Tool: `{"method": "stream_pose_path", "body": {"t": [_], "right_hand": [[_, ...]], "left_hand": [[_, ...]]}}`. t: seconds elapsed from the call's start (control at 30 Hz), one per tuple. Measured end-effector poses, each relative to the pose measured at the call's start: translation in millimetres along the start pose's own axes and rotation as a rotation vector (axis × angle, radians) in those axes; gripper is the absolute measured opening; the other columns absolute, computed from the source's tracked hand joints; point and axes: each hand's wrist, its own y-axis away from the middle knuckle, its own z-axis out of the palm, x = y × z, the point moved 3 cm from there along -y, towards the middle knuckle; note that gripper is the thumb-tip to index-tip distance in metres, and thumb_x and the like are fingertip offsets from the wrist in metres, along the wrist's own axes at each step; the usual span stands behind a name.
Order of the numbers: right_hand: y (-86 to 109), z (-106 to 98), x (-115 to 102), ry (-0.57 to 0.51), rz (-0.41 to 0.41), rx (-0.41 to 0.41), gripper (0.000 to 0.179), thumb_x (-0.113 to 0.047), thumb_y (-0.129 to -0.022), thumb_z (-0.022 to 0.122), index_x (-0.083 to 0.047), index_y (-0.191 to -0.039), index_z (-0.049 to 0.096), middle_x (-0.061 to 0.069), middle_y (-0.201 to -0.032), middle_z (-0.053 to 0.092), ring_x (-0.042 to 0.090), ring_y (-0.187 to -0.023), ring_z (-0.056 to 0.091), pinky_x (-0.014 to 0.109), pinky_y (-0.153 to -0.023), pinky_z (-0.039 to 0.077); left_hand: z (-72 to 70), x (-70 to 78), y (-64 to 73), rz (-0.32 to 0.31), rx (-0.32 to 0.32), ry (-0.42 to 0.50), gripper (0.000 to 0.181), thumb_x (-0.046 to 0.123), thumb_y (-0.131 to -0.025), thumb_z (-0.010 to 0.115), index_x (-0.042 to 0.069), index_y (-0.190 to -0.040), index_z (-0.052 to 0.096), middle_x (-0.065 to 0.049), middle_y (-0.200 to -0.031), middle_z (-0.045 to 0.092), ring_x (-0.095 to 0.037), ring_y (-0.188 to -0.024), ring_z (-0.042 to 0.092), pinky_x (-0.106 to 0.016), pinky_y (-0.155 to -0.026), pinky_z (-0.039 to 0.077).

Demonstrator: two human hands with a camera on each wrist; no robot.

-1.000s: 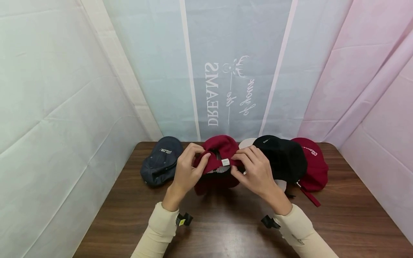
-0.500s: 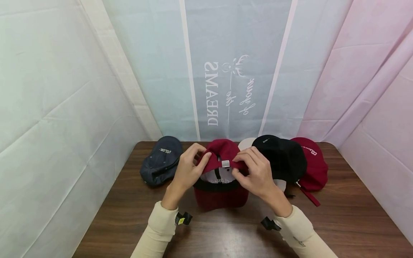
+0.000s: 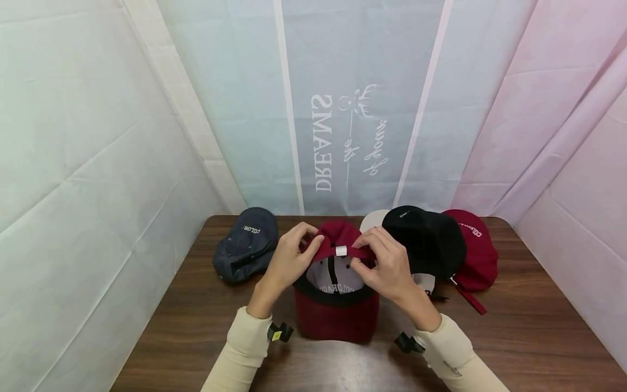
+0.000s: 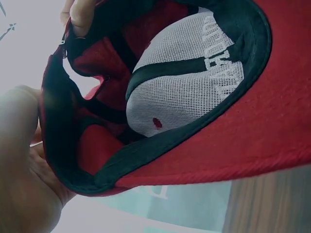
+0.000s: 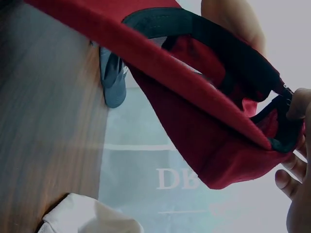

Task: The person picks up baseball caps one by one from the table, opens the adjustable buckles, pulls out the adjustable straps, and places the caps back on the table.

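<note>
Hands on red cap, white cap mostly hidden.

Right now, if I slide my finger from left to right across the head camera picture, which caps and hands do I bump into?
Dark blue cap → left hand → red cap in both hands → right hand → black cap → another red cap. I skipped the pale cap because others overlap it.

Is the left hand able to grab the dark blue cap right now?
Probably not until it lets go: the left hand is gripping the held red cap. But the dark blue cap lies close beside that hand, and nothing seems to block the way.
</note>
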Motion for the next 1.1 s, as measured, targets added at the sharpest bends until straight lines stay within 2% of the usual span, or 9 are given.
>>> {"method": "stream_pose_path", "body": {"t": [0.13,0.23,0.37,0.47,0.6,0.77,0.9,1.0,1.1], "right_hand": [[1.3,0.4,1.7,-0.004,0.010,0.004,0.012,-0.008,-0.080,0.070,-0.007,-0.092,0.069,0.001,-0.089,0.070,0.014,-0.079,0.057,0.025,-0.066,0.044],[2.2,1.0,2.8,-0.004,0.016,0.006,0.012,-0.008,-0.080,0.071,-0.007,-0.092,0.070,0.001,-0.088,0.070,0.013,-0.078,0.056,0.025,-0.065,0.043],[2.7,2.2,3.3,-0.009,0.019,0.000,0.012,-0.008,-0.081,0.070,-0.009,-0.093,0.070,0.001,-0.089,0.070,0.013,-0.077,0.056,0.024,-0.064,0.043],[3.3,3.7,3.4,-0.014,0.021,-0.009,0.013,-0.008,-0.081,0.070,-0.009,-0.094,0.071,0.001,-0.090,0.070,0.013,-0.078,0.057,0.024,-0.065,0.044],[4.2,5.1,3.3,-0.013,0.028,-0.021,0.015,-0.007,-0.081,0.074,-0.009,-0.095,0.071,0.002,-0.091,0.071,0.014,-0.078,0.059,0.026,-0.067,0.046],[4.5,4.3,2.7,-0.021,0.032,-0.032,0.018,-0.008,-0.082,0.081,-0.008,-0.098,0.072,0.004,-0.092,0.072,0.018,-0.081,0.062,0.030,-0.072,0.049],[5.2,3.5,2.8,-0.023,0.020,-0.023,0.018,-0.010,-0.083,0.082,-0.008,-0.099,0.073,0.005,-0.093,0.073,0.020,-0.083,0.065,0.041,-0.084,0.056],[5.4,2.7,2.6,-0.022,0.012,-0.012,0.019,-0.007,-0.081,0.083,-0.009,-0.098,0.074,0.004,-0.093,0.073,0.020,-0.083,0.066,0.046,-0.089,0.056],[5.1,2.3,2.5,-0.026,0.014,-0.004,0.020,-0.003,-0.079,0.081,-0.010,-0.097,0.075,0.003,-0.092,0.073,0.019,-0.082,0.065,0.039,-0.085,0.056]], "left_hand": [[2.1,1.1,0.6,0.038,0.010,-0.019,0.012,0.016,-0.104,0.069,0.009,-0.114,0.067,-0.005,-0.107,0.066,-0.015,-0.084,0.062,-0.028,-0.073,0.056],[2.5,5.5,-0.2,0.108,0.051,-0.060,0.014,0.013,-0.103,0.071,0.008,-0.115,0.068,-0.007,-0.114,0.065,-0.020,-0.098,0.061,-0.034,-0.084,0.057],[3.4,15.4,-2.2,0.209,0.101,-0.100,0.009,0.011,-0.100,0.072,0.008,-0.108,0.073,-0.007,-0.115,0.066,-0.025,-0.108,0.057,-0.041,-0.093,0.052],[7.0,23.3,-3.3,0.271,0.085,-0.079,0.009,0.010,-0.098,0.074,0.010,-0.107,0.075,-0.005,-0.114,0.067,-0.023,-0.106,0.056,-0.038,-0.089,0.052],[14.9,32.5,-2.8,0.330,0.024,-0.042,0.018,0.013,-0.096,0.078,0.009,-0.113,0.074,-0.005,-0.118,0.067,-0.021,-0.108,0.059,-0.032,-0.087,0.054],[23.4,38.9,-1.4,0.363,-0.018,-0.019,0.023,0.016,-0.094,0.081,0.009,-0.115,0.073,-0.005,-0.118,0.067,-0.019,-0.108,0.060,-0.027,-0.087,0.055],[24.6,38.9,0.5,0.372,-0.025,-0.001,0.025,0.014,-0.093,0.083,0.009,-0.115,0.073,-0.005,-0.116,0.068,-0.018,-0.107,0.061,-0.026,-0.087,0.056],[23.7,37.5,1.4,0.382,-0.029,0.005,0.023,0.013,-0.092,0.084,0.009,-0.112,0.073,-0.005,-0.114,0.069,-0.018,-0.105,0.062,-0.026,-0.087,0.056],[22.6,36.3,1.7,0.400,-0.026,0.008,0.018,0.010,-0.093,0.082,0.009,-0.109,0.074,-0.005,-0.112,0.070,-0.017,-0.103,0.064,-0.026,-0.087,0.056]]}}
